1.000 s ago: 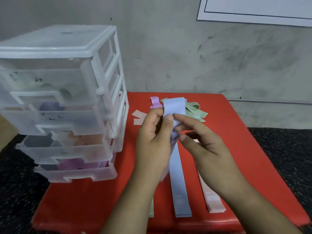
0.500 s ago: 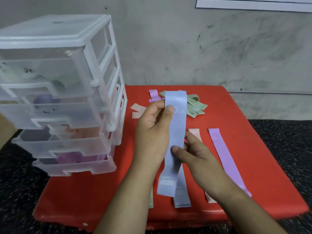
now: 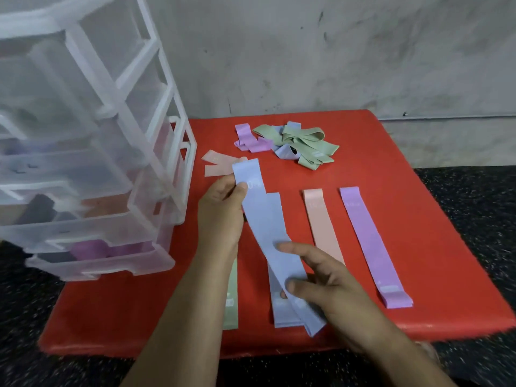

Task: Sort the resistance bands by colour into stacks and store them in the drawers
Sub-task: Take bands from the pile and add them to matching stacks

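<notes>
A blue band (image 3: 265, 222) stretches flat between my hands. My left hand (image 3: 220, 216) pinches its far end and my right hand (image 3: 321, 277) grips its near end. It hangs just above another blue band (image 3: 279, 311) that lies flat on the red table (image 3: 405, 224). Flat beside that lie a pink band (image 3: 321, 224) and a purple band (image 3: 368, 241). A green band (image 3: 231, 297) lies partly under my left forearm. At the back sits a tangled pile of bands (image 3: 293, 143), green, purple and blue.
A clear plastic drawer unit (image 3: 92, 169) stands at the table's left, its lower drawers slightly pulled out, with pink, purple and dark items inside. A loose pink band (image 3: 217, 164) lies beside it. A grey wall stands close behind. Dark speckled floor surrounds the table.
The blue band has been straightened out and lowered over the blue one on the table. My right hand slid down to its near end. The view tilted down.
</notes>
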